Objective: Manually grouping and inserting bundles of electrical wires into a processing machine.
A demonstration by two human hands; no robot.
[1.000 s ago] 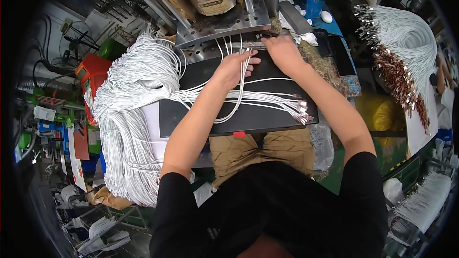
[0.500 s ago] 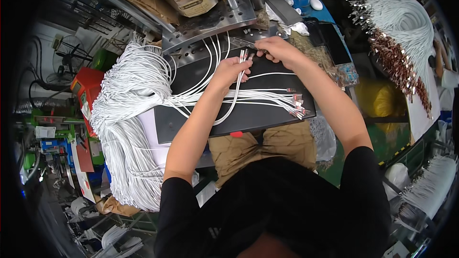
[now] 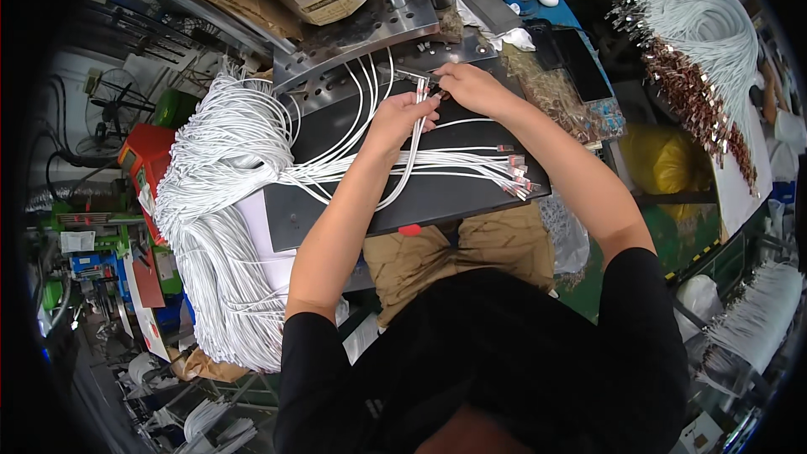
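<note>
Where the flat black desk (image 3: 437, 193) meets the person's lap, a row of thin white cables with small metal plug ends (image 3: 513, 176) lies fanned toward its right edge. Farther in, the left hand (image 3: 402, 118) has its fingers (image 3: 424, 109) closed around a few cables of that kind, held upright near the far edge. Just beyond, the right hand (image 3: 472, 88) pinches their tips, fingers curled shut. A thick bundle of white cables (image 3: 218, 193) spills over the desk's left edge.
</note>
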